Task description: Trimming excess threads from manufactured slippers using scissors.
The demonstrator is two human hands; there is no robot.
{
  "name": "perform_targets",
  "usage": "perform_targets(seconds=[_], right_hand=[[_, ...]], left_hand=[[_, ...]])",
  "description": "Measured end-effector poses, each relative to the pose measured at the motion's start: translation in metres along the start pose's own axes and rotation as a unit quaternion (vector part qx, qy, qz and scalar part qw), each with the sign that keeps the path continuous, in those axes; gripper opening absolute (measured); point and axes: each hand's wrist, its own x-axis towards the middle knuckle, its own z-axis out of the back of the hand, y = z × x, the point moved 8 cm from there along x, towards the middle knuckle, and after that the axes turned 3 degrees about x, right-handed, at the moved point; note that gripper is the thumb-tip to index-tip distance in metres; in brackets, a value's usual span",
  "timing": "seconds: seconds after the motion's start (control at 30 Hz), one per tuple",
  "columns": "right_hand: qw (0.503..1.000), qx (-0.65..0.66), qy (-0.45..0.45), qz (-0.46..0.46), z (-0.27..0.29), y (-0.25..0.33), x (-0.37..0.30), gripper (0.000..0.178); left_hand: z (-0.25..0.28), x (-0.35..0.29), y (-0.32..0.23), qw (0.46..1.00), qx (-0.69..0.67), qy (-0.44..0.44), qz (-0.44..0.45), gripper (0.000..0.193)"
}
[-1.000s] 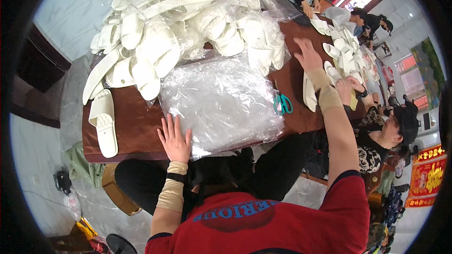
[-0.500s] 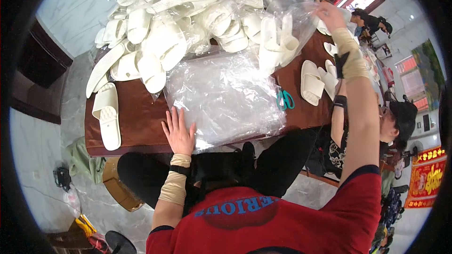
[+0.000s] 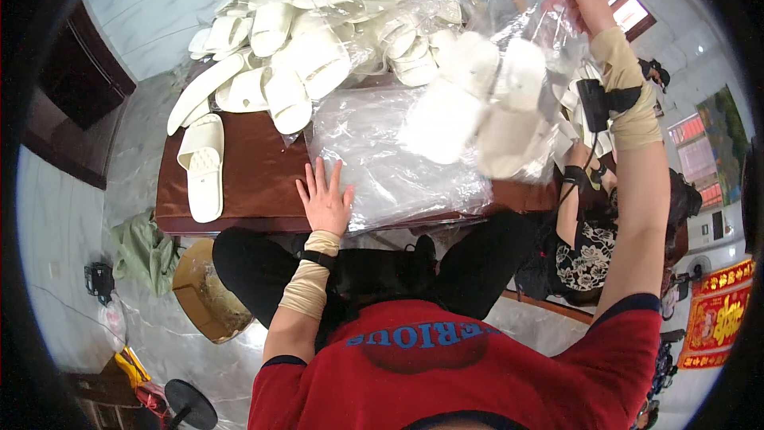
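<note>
My right hand (image 3: 585,6) is raised at the upper right, its fingers closed on the gathered top of a clear plastic bag (image 3: 557,20). White slippers (image 3: 450,123) hang inside that bag, over the right part of the table. Flat on the table's near side lies my left hand (image 3: 328,205), fingers spread, at the left edge of a stack of clear plastic bags (image 3: 366,139). The hanging slippers hide part of the stack. Beyond it rises a heap of bagged white slippers (image 3: 322,60). A single loose slipper (image 3: 204,167) rests to the left of my left hand.
The table (image 3: 263,163) has a brown cover. On the floor at its near left stand an open cardboard box (image 3: 199,291) and a green cloth bundle (image 3: 143,251). A co-worker in a patterned garment (image 3: 593,259) sits close on the right, partly behind my right arm.
My right hand has lifted the bag of slippers from the heap's right side, and it now hangs nearer over the stack. My left hand stays flat at the stack's edge. The view has shifted slightly.
</note>
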Motion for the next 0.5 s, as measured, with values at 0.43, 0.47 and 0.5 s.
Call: perform_targets(seconds=[0.43, 0.47, 0.5], right_hand=[[0.928, 0.193, 0.176, -0.266, -0.15, -0.223, -0.179, 0.036], [0.894, 0.302, 0.15, -0.294, -0.158, -0.23, -0.185, 0.036], [0.892, 0.306, 0.154, -0.295, -0.165, -0.236, -0.188, 0.036]], left_hand=[[-0.004, 0.0, 0.002, 1.0, -0.006, 0.018, -0.014, 0.065], [-0.005, -0.001, 0.005, 1.0, 0.007, 0.011, -0.014, 0.065], [-0.007, -0.003, 0.009, 1.0, 0.011, 0.013, -0.011, 0.065]])
